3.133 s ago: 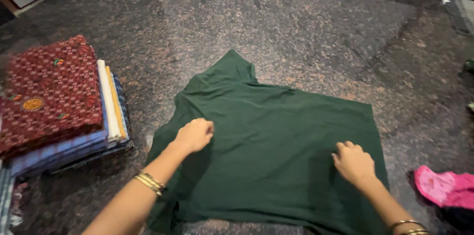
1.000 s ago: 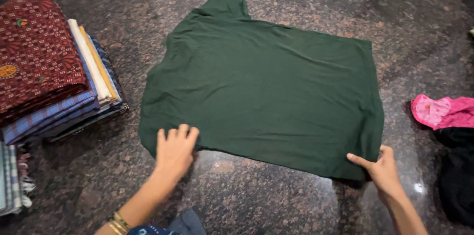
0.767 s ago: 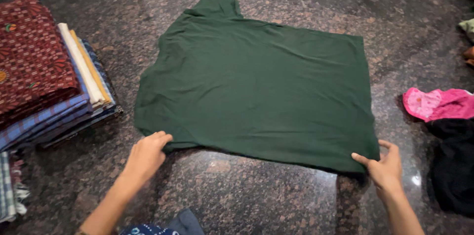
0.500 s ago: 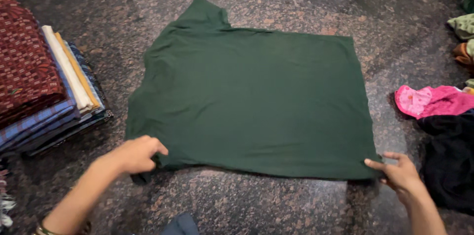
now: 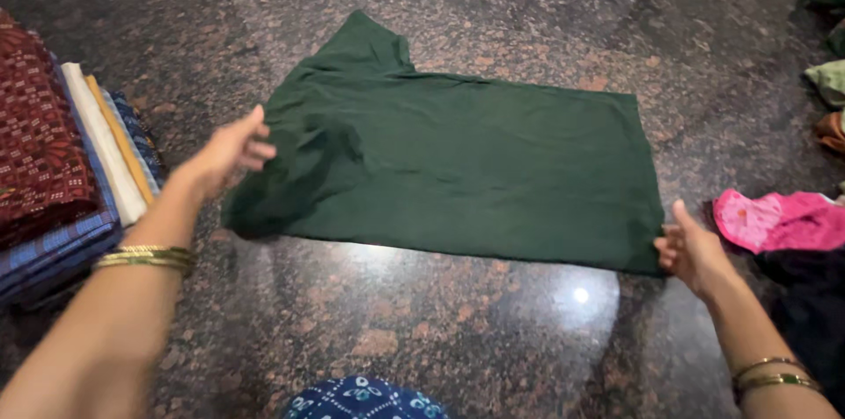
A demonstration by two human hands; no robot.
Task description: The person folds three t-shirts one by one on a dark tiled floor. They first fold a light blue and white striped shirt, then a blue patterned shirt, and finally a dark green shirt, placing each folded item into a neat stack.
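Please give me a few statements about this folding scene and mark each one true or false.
1. The green shirt lies spread on a speckled stone floor. True.
2. The right hand is at the shirt's near right corner. True.
3. The left hand rests on the stack of folded cloth. False: it is at the shirt's left edge, apart from the stack.
4. The pink cloth lies left of the shirt. False: it lies to the right, beyond the right hand.
5. Both wrists wear gold bangles. True.
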